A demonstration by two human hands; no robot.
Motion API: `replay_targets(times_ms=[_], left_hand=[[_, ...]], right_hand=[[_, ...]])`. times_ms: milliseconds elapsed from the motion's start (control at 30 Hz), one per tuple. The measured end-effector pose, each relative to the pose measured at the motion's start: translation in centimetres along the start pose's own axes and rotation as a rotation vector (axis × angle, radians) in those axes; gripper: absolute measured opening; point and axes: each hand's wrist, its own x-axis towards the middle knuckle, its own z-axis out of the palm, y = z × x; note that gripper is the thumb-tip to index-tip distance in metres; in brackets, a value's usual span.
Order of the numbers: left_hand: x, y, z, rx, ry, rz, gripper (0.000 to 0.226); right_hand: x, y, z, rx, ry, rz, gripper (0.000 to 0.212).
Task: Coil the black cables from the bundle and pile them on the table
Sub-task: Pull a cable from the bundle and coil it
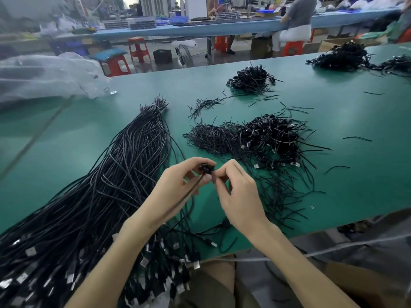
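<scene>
Holding one small black coil (206, 168) between both hands. Single view, head camera.

Hands: together, just above the table (347, 121). My left hand (178, 185) gripped the coil, thumb and fingers curled round it. My right hand (238, 194) pinched at the coil's right edge. I could not tell whether those fingertips held a tie or the cable's own end; it was too small to see.

Cable: the uncoiled tail (189, 194) ran from the coil down past my left palm toward the near table edge, so its long axis pointed back at me and slightly left.

Bundle (106, 192): lay left of the hands. Its long axis ran from the metal plugs at the near-left edge to the gathered tip farther out. My left hand was the nearer one.

Pile (271, 138): the coiled cables lay ahead and to the right of the hands, nearer my right hand. Loose short ties (211, 136) lay just beside it on the left.

Judgement: winding looked unfinished, with the tail not yet taken up. Once the coil is secured, the drop onto the pile should be a short reach forward-right. The coil could spring open if my left grip eased first.

Elsewhere: a smaller heap (251, 80) lay farther back, and a clear plastic bag (44, 74) at far left.
</scene>
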Motion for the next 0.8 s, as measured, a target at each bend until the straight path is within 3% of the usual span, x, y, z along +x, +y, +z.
replay_targets(times_ms=[100, 200, 333, 433, 500, 667, 733, 800], left_hand=[[0.5, -0.7, 0.0, 0.158, 0.086, -0.008, 0.008], [0.7, -0.9, 0.6, 0.277, 0.063, -0.08, 0.032], [1.3, -0.2, 0.6, 0.144, -0.054, -0.342, 0.051], [1.6, 0.3, -0.5, -0.073, -0.239, -0.584, 0.05], [1.7, 0.6, -0.8, -0.087, -0.315, -0.606, 0.047], [1.8, 0.4, -0.1, -0.063, -0.269, -0.527, 0.051], [1.6, 0.0, -0.1, -0.031, -0.28, -0.486, 0.054], [1.3, -0.2, -0.4, -0.044, -0.302, -0.449, 0.058]], right_hand=[[-0.4, -0.1, 0.3, -0.11, -0.048, -0.051, 0.013], [-0.4, -0.2, 0.4, -0.262, -0.013, -0.16, 0.013], [-0.2, -0.2, 0.5, -0.489, 0.002, -0.359, 0.013], [-0.5, 0.3, 0.5, -0.621, 0.001, -0.488, 0.015], [-0.7, 0.5, 0.6, -0.611, 0.005, -0.497, 0.015], [-0.8, 0.4, 0.5, -0.42, 0.017, -0.3, 0.008], [-0.7, 0.5, 0.2, -0.428, -0.073, -0.199, 0.04], [-0.5, 0.7, -0.2, -0.517, -0.21, -0.221, 0.068]])
